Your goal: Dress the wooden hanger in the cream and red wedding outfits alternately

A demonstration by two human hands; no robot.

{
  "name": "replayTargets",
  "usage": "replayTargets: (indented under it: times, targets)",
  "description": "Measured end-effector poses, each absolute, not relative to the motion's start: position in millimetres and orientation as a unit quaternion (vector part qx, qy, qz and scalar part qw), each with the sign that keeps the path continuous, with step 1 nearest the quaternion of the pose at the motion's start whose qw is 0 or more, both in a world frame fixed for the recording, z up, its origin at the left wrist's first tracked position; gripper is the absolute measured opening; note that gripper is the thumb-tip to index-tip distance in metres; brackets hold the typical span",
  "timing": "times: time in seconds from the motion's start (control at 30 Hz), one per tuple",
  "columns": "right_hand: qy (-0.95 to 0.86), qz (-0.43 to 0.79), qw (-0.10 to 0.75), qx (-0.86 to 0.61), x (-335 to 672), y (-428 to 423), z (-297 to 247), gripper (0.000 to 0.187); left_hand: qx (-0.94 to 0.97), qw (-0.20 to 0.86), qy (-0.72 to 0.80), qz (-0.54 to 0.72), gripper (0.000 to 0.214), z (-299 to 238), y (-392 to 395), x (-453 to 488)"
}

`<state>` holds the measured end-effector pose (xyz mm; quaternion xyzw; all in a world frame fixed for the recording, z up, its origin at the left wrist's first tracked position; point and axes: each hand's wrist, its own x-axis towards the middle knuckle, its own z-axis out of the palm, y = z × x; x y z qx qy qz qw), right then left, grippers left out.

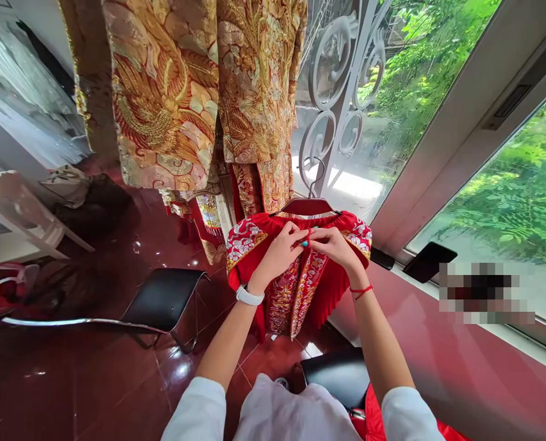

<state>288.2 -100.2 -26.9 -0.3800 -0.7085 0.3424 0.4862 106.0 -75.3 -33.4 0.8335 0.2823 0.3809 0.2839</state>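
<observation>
A red jacket [280, 300] with silver and gold embroidery hangs in front of me on a dark red hanger [307, 206]. Its sleeves flare out, and its neckline is gathered. My left hand [280, 248] and my right hand [333, 246] meet at the front of the neckline, fingers closed in a pinch on the red fabric there. A small red loop or cord seems to lie between the fingertips, but its exact shape is hidden by them. Below the hands the two front edges hang down, slightly apart at the hem.
Gold embroidered garments [163, 92] hang behind and to the left. A black chair [167, 300] stands on the glossy tiled floor at left, another black seat [337, 376] close below me. On the window sill at right lies a black phone [430, 261].
</observation>
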Motion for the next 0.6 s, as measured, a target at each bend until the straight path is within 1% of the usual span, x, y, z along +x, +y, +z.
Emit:
replayTargets:
  times: [0.13, 0.23, 0.33, 0.47, 0.53, 0.6]
  targets:
    - [-0.719, 0.314, 0.484, -0.388, 291, -103, -30, 0.035, 0.825, 0.314, 0.237, 0.406, 0.025, -35, -68, 104]
    - [-0.73, 0.272, 0.481, -0.402, 293, -105, -33, 0.034, 0.832, 0.295, 0.221, 0.414, 0.014, -34, -64, 102]
    - [-0.723, 0.205, 0.501, -0.43, 291, -108, -35, 0.03, 0.856, 0.208, 0.226, 0.416, 0.008, -32, -63, 104]
    - [-0.718, 0.096, 0.52, -0.453, 281, -112, -39, 0.025, 0.89, 0.062, 0.256, 0.373, 0.012, -28, -65, 105]
    - [-0.716, 0.032, 0.513, -0.473, 282, -114, -41, 0.026, 0.902, 0.019, 0.265, 0.34, 0.012, -24, -63, 101]
    - [-0.7, -0.039, 0.501, -0.508, 290, -116, -41, 0.028, 0.909, -0.002, 0.262, 0.323, 0.011, -19, -58, 92]
